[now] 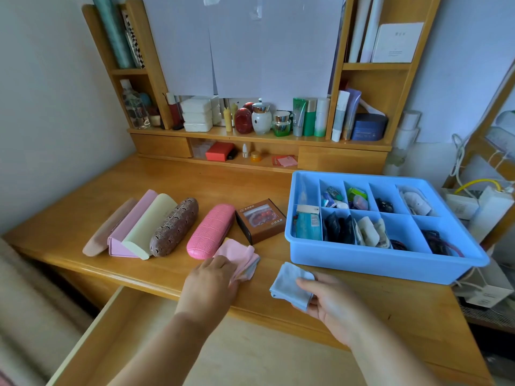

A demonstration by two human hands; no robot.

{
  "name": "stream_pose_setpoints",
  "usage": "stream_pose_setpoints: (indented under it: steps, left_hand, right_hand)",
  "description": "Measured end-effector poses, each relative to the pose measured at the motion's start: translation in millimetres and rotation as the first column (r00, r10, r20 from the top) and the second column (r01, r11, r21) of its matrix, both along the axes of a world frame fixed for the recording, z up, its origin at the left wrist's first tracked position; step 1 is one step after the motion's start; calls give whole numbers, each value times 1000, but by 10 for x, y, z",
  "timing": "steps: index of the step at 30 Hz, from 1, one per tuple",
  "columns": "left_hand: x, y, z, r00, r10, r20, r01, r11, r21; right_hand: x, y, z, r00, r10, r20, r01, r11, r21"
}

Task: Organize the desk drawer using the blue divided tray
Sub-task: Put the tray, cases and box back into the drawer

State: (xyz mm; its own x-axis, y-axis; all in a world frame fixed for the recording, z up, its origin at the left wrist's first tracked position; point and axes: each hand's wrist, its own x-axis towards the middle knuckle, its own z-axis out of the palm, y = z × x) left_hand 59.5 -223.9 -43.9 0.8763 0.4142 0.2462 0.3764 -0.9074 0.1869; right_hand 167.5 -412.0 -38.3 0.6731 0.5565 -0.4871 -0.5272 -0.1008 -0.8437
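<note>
Cases (156, 227) left, tray (384, 260) right — drawer (133, 338) open below desk (195, 185).

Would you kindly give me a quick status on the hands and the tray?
Left hand on pink cloth; right hand pinches blue cloth. Blue tray on desk, partly filled. Drawer open, nothing blocking.
</note>
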Motion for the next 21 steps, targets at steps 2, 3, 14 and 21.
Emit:
stream_pose_setpoints:
  steps: [2, 3, 14, 21]
  left_hand:
    - [16, 27, 20, 999, -2, 50, 2, 1000, 1]
    - [15, 21, 45, 996, -12, 86, 13, 1000, -17]
    - [7, -884, -28, 968, -250, 14, 251, 967, -46]
    - [-274, -195, 166, 928, -52, 370, 121, 979, -165]
  right_hand:
    - [-11, -9, -3, 1000, 6, 8, -6, 1000, 6]
    - [-19, -20, -10, 1000, 11, 18, -12, 1000, 16]
    - [-18, -132, 1, 981, -94, 169, 83, 994, 75]
    - [6, 228, -102, 669, 223, 709, 194, 869, -456]
